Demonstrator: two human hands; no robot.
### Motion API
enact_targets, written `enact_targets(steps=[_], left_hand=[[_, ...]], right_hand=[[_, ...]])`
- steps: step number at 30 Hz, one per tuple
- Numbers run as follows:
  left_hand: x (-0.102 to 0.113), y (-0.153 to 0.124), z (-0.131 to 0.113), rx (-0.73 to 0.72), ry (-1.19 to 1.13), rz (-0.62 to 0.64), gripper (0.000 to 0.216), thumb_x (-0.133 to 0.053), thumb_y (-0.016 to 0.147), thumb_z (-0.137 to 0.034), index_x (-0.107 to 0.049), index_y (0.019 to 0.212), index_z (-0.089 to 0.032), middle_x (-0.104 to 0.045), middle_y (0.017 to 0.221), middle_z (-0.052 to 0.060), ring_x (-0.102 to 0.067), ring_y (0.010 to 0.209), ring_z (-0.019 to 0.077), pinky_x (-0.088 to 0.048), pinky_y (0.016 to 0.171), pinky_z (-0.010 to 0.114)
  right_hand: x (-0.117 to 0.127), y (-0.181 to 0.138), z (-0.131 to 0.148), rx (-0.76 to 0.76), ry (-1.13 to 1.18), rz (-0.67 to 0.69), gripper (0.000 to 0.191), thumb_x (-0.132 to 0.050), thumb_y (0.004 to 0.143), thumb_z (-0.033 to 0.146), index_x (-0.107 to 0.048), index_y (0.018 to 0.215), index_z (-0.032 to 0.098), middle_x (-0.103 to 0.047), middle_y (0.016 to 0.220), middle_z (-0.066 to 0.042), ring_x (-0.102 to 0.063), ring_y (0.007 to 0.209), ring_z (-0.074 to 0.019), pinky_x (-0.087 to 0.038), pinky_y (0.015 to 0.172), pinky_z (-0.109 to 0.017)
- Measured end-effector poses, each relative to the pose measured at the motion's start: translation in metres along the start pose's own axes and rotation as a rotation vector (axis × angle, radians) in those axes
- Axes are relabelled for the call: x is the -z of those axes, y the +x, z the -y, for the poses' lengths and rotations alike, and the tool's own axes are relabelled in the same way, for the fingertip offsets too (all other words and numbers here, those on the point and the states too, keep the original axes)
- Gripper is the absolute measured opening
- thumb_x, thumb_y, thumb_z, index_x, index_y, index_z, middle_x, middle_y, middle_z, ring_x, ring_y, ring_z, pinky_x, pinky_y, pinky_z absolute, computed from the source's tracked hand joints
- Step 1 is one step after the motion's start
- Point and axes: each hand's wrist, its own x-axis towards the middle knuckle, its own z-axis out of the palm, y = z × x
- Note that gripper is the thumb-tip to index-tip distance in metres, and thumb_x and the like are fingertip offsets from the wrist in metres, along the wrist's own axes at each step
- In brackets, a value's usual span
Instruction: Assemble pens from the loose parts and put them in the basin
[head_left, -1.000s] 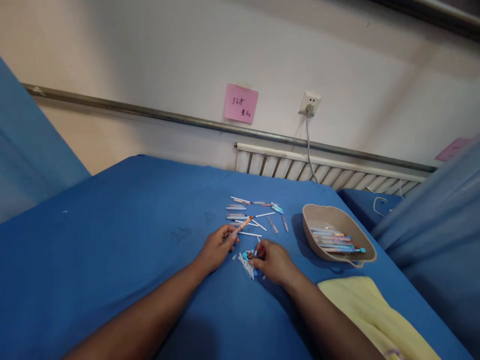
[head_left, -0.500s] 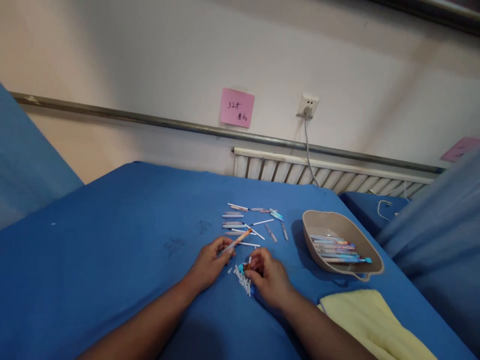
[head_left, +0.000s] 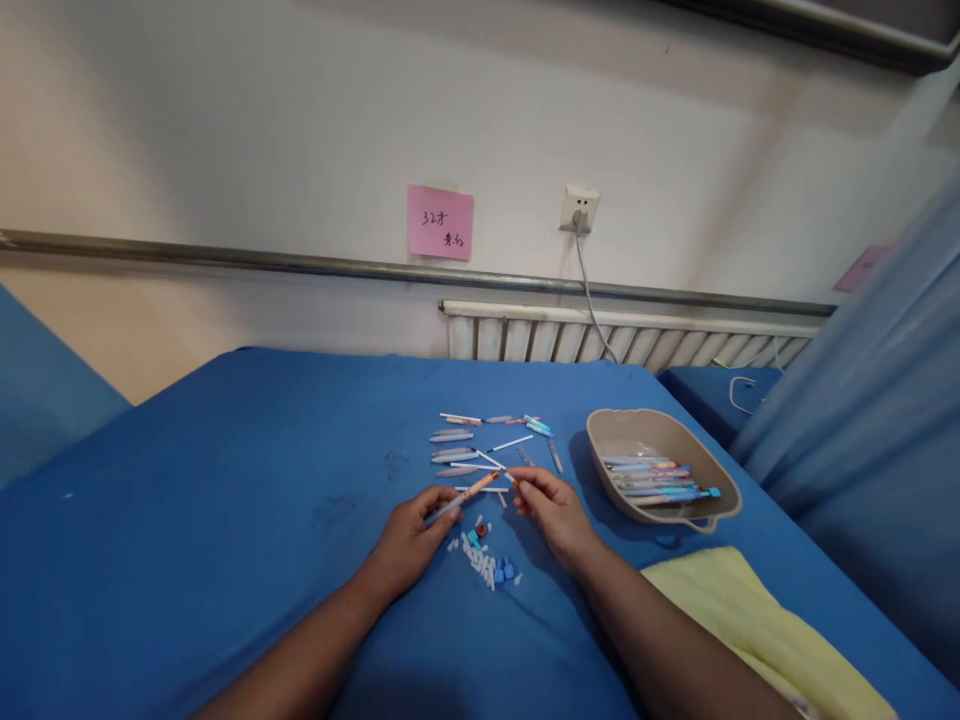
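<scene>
A pen (head_left: 466, 496) with a clear barrel and an orange front part is held slanted in my left hand (head_left: 409, 535), its orange end pointing up and right. My right hand (head_left: 553, 515) is closed in a pinch just right of that end, on a small white and brownish piece (head_left: 512, 478) mostly hidden by the fingers. Between and below the hands lies a pile of short white plugs (head_left: 480, 562). Turquoise caps (head_left: 473, 539), a brown cap (head_left: 481, 529) and blue caps (head_left: 503, 571) lie among them. Beyond the hands are loose pen barrels (head_left: 454, 456) and thin white refills (head_left: 510, 443).
A beige basket (head_left: 724, 487) holding several pens (head_left: 652, 478) stands at the right. Nearer me is a folded yellow towel (head_left: 742, 610). Blue cloth (head_left: 225, 520) covers the surface. At the back are a radiator (head_left: 540, 338) and wall rail (head_left: 337, 262); a curtain (head_left: 885, 400) hangs right.
My right hand has moved up from the pile to beside the pen's orange end, uncovering the brown and blue caps. My left hand still holds the pen. The view has shifted slightly right.
</scene>
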Motion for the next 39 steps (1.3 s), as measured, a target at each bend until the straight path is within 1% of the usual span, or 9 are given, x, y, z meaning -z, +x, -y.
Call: enact_targets(steps=[7,12,16,19,23,28,34,36,39], left_hand=[[0.0,-0.001,-0.001,-0.025,0.058,0.026,0.03,-0.047,0.082,-0.041,-0.062,0.098,-0.021,-0.068,0.093,0.001,-0.061,0.088,0.0198,-0.045,0.08,0.028],[0.002,-0.002,-0.007,-0.034,0.077,0.048,0.028,-0.048,0.082,-0.04,-0.064,0.097,-0.022,-0.068,0.096,0.0,-0.061,0.091,0.0198,-0.044,0.081,0.026],[0.003,-0.003,-0.01,-0.05,0.092,0.093,0.028,-0.046,0.083,-0.04,-0.064,0.098,-0.022,-0.068,0.094,0.0,-0.061,0.09,0.0191,-0.044,0.08,0.025],[0.004,-0.003,-0.011,-0.065,0.114,0.117,0.029,-0.045,0.085,-0.04,-0.063,0.098,-0.023,-0.068,0.093,-0.001,-0.061,0.089,0.0183,-0.044,0.079,0.024],[0.003,-0.004,-0.009,-0.077,0.138,0.111,0.029,-0.044,0.085,-0.04,-0.064,0.099,-0.024,-0.068,0.094,-0.001,-0.061,0.089,0.0181,-0.044,0.08,0.024],[0.002,-0.004,-0.007,-0.078,0.144,0.085,0.03,-0.043,0.085,-0.042,-0.064,0.096,-0.023,-0.068,0.091,0.0,-0.061,0.086,0.0187,-0.045,0.077,0.025],[0.003,-0.006,-0.014,-0.088,0.153,0.109,0.03,-0.044,0.084,-0.043,-0.066,0.092,-0.024,-0.068,0.086,0.0,-0.061,0.083,0.0183,-0.044,0.075,0.024],[0.003,-0.007,-0.016,-0.076,0.15,0.104,0.031,-0.044,0.084,-0.043,-0.066,0.092,-0.023,-0.068,0.086,0.0,-0.061,0.083,0.0182,-0.044,0.074,0.023],[0.004,-0.007,-0.018,-0.068,0.133,0.113,0.031,-0.043,0.084,-0.042,-0.066,0.093,-0.024,-0.069,0.086,-0.001,-0.061,0.082,0.0174,-0.044,0.073,0.022]], right_hand=[[0.005,0.004,0.001,0.042,-0.1,0.012,0.03,-0.058,0.075,0.044,-0.065,0.088,0.018,-0.058,0.067,0.0,-0.051,0.059,-0.0114,-0.044,0.058,-0.024],[0.011,0.007,-0.005,0.085,-0.196,0.055,0.025,-0.053,0.08,0.039,-0.064,0.088,0.018,-0.057,0.066,0.001,-0.053,0.059,-0.0121,-0.044,0.057,-0.024],[0.016,0.006,0.0,0.245,-0.44,0.076,0.02,-0.048,0.084,0.029,-0.065,0.088,0.019,-0.056,0.076,-0.001,-0.054,0.063,-0.0122,-0.043,0.059,-0.024],[0.02,0.003,0.009,0.375,-0.617,0.099,0.019,-0.046,0.085,0.02,-0.065,0.09,0.021,-0.057,0.082,-0.003,-0.055,0.074,-0.0142,-0.044,0.068,-0.026],[0.022,0.001,0.015,0.45,-0.719,0.141,0.021,-0.045,0.085,0.015,-0.063,0.092,0.021,-0.058,0.088,-0.004,-0.055,0.085,-0.0161,-0.043,0.077,-0.028],[0.02,0.0,0.015,0.437,-0.729,0.149,0.02,-0.044,0.086,0.016,-0.063,0.092,0.022,-0.058,0.088,-0.005,-0.055,0.084,-0.0175,-0.043,0.077,-0.031],[0.015,-0.003,0.017,0.404,-0.672,0.213,0.019,-0.045,0.086,0.02,-0.064,0.09,0.024,-0.06,0.087,-0.004,-0.055,0.084,-0.0177,-0.042,0.075,-0.031],[0.014,-0.002,0.015,0.36,-0.638,0.176,0.015,-0.049,0.085,0.023,-0.064,0.088,0.022,-0.059,0.082,-0.003,-0.054,0.078,-0.0164,-0.041,0.071,-0.028],[0.013,0.001,0.011,0.222,-0.507,0.109,0.012,-0.053,0.081,0.029,-0.061,0.082,0.02,-0.054,0.065,0.002,-0.049,0.059,-0.0123,-0.037,0.056,-0.023]])
